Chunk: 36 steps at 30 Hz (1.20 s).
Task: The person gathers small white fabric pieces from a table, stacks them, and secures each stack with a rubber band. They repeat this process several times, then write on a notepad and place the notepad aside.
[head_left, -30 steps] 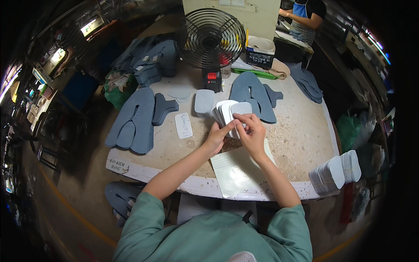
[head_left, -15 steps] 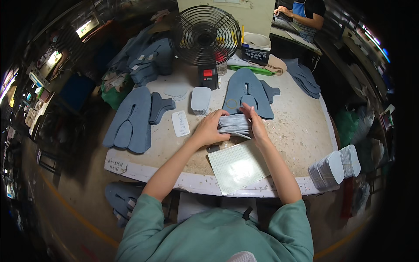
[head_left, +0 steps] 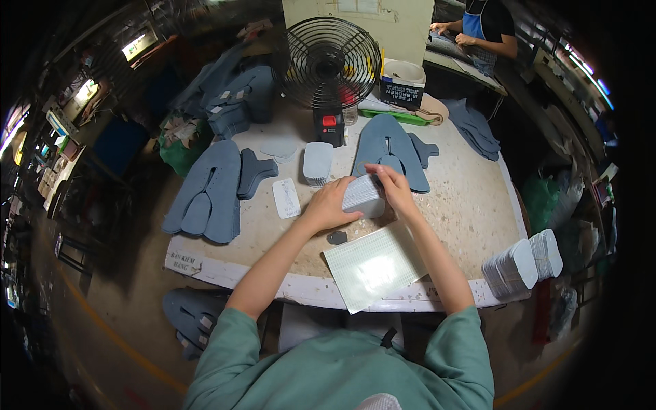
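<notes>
Between my two hands is a stack of pale grey rounded pieces [head_left: 363,198], its layered edges tilted toward me above the table. My left hand [head_left: 333,205] wraps its left side, thumb along the near edge. On the right side my right hand [head_left: 396,189] grips it, with fingers bent over the far top corner. Just beyond lies a pile of blue-grey shoe-upper pieces [head_left: 387,140], partly hidden by my right hand. Another pale stack [head_left: 318,161] stands beyond my left hand, and a white marked template [head_left: 287,198] lies left of it.
A printed sheet [head_left: 372,266] and a small dark scrap [head_left: 337,238] lie nearer me. More blue-grey uppers [head_left: 205,195] are at left. Banded pale stacks [head_left: 509,268] stand at the right edge. A black fan [head_left: 326,65] and a bucket [head_left: 403,72] stand behind; a co-worker [head_left: 482,34] works beyond.
The stack has tilted between my hands, showing more of its near face. My right fingers have moved left over its far edge. The small dark scrap shows more fully now.
</notes>
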Available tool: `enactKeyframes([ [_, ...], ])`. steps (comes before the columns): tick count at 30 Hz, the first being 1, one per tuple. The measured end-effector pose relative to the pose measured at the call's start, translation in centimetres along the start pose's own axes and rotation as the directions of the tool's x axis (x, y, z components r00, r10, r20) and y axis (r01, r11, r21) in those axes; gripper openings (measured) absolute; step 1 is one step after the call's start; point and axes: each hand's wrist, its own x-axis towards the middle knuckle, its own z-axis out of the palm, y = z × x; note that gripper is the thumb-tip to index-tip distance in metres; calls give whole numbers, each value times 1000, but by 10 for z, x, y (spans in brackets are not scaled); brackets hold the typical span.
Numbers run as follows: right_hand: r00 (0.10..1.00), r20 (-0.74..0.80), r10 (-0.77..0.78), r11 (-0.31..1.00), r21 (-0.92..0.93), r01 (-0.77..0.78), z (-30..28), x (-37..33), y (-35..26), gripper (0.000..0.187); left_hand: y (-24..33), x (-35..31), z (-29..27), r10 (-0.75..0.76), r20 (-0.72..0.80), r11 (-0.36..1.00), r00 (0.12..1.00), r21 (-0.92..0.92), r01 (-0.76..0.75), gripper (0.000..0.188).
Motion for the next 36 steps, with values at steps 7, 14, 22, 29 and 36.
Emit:
enactKeyframes([
  [7, 971, 123, -204, 605, -764, 224, -13, 52, 16, 16, 0, -2, -4, -25, 68, 1000, 997, 21, 23, 75],
  [14, 983, -132, -129, 957, -275, 88, -14, 55, 12, 9, 5, -2, -8, -114, 117, 993, 987, -7, 116, 73],
  [22, 992, -113, -61, 869, 484, 108, -19, 35, -9, 16, -11, 7, -10, -291, 107, 412, 951, -883, 225, 70],
  [29, 959, 285, 2, 769, 612, -183, 25, 18, -6, 61, -14, 1, -7, -110, 253, -246, 961, -944, 220, 66],
  [36, 935, 255, -246, 959, 202, 197, 6, 10, -61, 78, -18, 4, -14, -154, 274, 238, 949, -922, 305, 66],
])
